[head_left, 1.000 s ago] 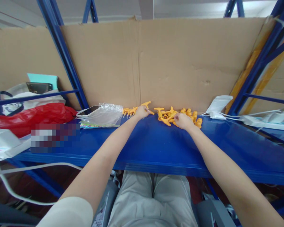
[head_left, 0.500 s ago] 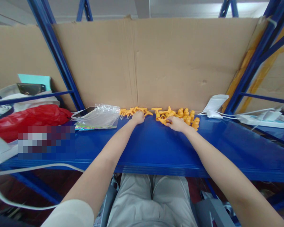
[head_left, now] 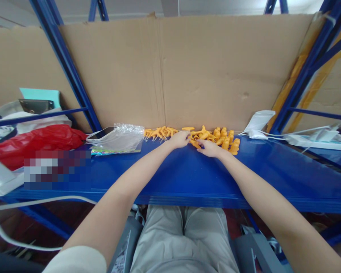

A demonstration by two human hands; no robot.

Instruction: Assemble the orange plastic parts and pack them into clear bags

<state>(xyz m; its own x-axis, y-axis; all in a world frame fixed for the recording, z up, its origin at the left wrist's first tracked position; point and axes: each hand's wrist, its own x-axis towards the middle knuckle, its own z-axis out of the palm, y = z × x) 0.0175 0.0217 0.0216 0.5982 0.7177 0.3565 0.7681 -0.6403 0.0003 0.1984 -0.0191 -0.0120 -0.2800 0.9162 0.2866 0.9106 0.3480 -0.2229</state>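
My left hand [head_left: 181, 139] is closed at the near edge of the orange plastic parts; its fingertips are partly hidden, and I cannot make out what they hold. Just right of it, my right hand [head_left: 210, 148] pinches an orange plastic piece [head_left: 195, 143] low over the blue shelf. Left of my hands lies a row of orange T-handled corkscrews [head_left: 161, 132] with metal spirals pointing towards me. A single orange T-handle [head_left: 188, 129] shows behind my left hand. Several orange hollow plastic bodies [head_left: 226, 140] stand clustered beyond and right of my right hand.
A clear plastic bag [head_left: 125, 140] and a phone [head_left: 105, 135] lie on the blue shelf [head_left: 187, 178], left of the corkscrews. A red bag [head_left: 39, 142] is farther left. White power strips and cables [head_left: 315, 139] lie right. A cardboard sheet [head_left: 201, 72] closes off the back.
My left hand has moved right, from the corkscrew row to beside my right hand. The corkscrews it covered are now visible. My right hand stays nearly in place with the orange piece.
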